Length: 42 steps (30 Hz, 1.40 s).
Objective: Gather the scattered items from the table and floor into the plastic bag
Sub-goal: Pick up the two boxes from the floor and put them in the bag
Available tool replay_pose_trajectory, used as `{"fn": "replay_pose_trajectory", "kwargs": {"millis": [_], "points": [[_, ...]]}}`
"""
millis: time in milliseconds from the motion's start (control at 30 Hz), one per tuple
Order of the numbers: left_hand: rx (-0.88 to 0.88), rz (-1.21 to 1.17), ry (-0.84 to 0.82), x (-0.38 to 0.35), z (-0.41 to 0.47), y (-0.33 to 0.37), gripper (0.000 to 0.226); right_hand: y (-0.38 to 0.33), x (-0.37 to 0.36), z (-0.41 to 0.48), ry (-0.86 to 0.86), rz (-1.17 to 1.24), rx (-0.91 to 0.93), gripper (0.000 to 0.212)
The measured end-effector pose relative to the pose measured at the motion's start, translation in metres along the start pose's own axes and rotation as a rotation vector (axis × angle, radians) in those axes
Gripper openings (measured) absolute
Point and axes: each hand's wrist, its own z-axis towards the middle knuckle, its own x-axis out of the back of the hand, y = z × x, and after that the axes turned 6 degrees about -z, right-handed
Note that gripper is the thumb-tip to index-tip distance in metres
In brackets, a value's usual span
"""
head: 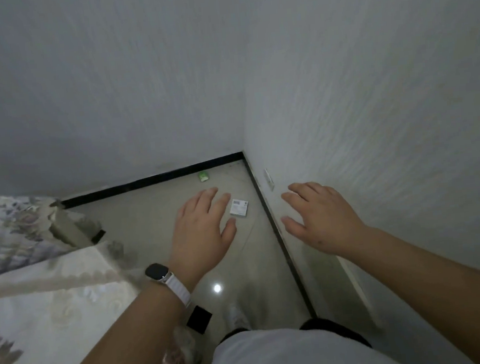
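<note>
Head view: nearest, at six o'clock, a white shirt (294, 358) is seen, and a black square item (198, 320) lies on the floor (148, 220) just beside the left wrist, which carries a watch (157, 273). The left hand (201, 232) and right hand (323, 218) are held out flat, fingers spread, nothing gripped. A white box (239, 207) lies at two o'clock of the left hand, between both hands. Farther, at twelve o'clock, a green packet (203, 176) rests by the black skirting (150, 180). A flowered cloth (20, 261) is seen at nine o'clock.
</note>
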Motion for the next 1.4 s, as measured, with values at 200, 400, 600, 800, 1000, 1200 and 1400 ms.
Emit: {"fn": "replay_pose_trajectory", "kwargs": {"millis": [200,400,600,800,1000,1200,1400], "points": [[0.018,-0.004,0.004,0.001,0.066,-0.044,0.050,0.006,-0.014,0.086,0.021,0.052,0.004,0.055],[0.133,0.016,-0.029,-0.016,0.143,-0.079,0.051,0.032,-0.073,0.186,-0.056,0.168,0.002,0.053],[0.184,0.054,-0.096,-0.036,0.247,-0.117,0.050,0.063,-0.121,0.299,-0.175,0.225,0.021,0.054],[0.205,0.059,-0.209,-0.084,0.333,-0.170,0.051,0.088,-0.155,0.373,-0.244,0.256,-0.013,0.057],[0.262,-0.026,-0.301,-0.166,0.375,-0.237,0.055,0.100,-0.213,0.425,-0.310,0.286,-0.069,0.054],[0.205,-0.081,-0.352,-0.290,0.414,-0.317,0.057,0.105,-0.334,0.466,-0.368,0.301,-0.113,0.057],[0.215,-0.114,-0.349,-0.449,0.444,-0.410,0.057,0.105,-0.508,0.490,-0.470,0.338,-0.167,0.056]]}}
